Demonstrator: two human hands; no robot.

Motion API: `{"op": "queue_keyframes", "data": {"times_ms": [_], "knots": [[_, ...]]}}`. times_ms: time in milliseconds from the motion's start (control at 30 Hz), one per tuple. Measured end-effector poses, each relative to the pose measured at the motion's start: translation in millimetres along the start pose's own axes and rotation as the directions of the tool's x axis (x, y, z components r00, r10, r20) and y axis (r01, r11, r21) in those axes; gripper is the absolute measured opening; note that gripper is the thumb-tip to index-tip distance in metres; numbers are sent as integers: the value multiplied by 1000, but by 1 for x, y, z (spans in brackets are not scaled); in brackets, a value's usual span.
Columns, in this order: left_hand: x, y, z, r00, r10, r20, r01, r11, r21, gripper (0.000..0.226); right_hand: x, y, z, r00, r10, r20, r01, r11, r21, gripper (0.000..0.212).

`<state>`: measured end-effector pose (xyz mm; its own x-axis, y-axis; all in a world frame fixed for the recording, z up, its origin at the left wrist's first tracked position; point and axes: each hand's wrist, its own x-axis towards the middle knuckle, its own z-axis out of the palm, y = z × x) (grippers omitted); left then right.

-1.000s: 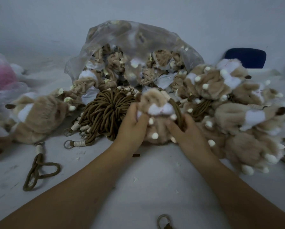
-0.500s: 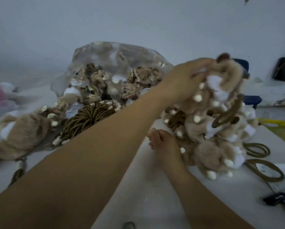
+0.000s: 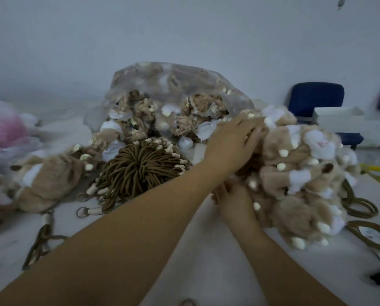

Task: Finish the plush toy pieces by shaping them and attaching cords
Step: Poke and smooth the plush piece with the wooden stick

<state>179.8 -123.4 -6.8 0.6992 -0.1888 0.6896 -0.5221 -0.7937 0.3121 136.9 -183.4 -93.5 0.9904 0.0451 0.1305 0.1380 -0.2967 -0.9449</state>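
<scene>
White table, with a clear bag stuffed with plush at the back. The heap of tan-and-white plush pieces sits at the right and the brown cord bundle mid-table. The left hand lies flat on the heap, fingers mostly straight, gripping nothing. The right hand is dug into the heap's base, so can't tell its grip. The white tag is too blurry to read.

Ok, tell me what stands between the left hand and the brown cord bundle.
Nothing visible: the left hand rests on the plush pile, and only a bare strip of table separates it from the cord bundle.
</scene>
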Motion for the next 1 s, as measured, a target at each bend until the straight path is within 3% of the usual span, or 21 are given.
{"op": "queue_keyframes", "data": {"times_ms": [133,233,333,433,500,567,667,767,833,900,1000], "knots": [[-6,-67,-21,963,-259,75,221,919,327,30,1,2,2,1000,2,-7,-2,996,94,32],[-15,-111,-33,865,-483,136,369,796,480,35,3,5,4,1000,4,-12,-3,995,98,34],[-17,-143,-42,728,-663,175,516,697,498,44,3,6,4,1000,13,-22,-11,995,104,35],[-16,-153,-41,632,-735,245,520,637,569,38,4,6,3,1000,-1,-24,3,995,100,36],[-17,-151,-37,642,-721,261,495,650,577,32,4,6,3,1000,-9,-25,11,995,97,36],[-15,-149,-40,672,-695,255,553,700,452,23,5,5,4,1000,-6,-24,8,994,105,36],[-11,-158,-68,742,-668,56,635,727,262,23,6,7,4,1000,-5,-31,8,995,102,36],[-18,-188,-100,725,-683,-88,653,642,402,27,7,8,5,999,-7,-36,10,996,88,36],[-30,-203,-110,613,-786,-81,700,493,516,38,8,9,6,999,-7,-43,10,996,85,36],[-38,-210,-110,459,-887,-42,782,381,493,59,8,9,6,999,-8,-47,12,996,89,36],[-41,-219,-110,370,-927,-60,806,288,516,64,8,9,6,998,-8,-55,13,995,94,36]]}}
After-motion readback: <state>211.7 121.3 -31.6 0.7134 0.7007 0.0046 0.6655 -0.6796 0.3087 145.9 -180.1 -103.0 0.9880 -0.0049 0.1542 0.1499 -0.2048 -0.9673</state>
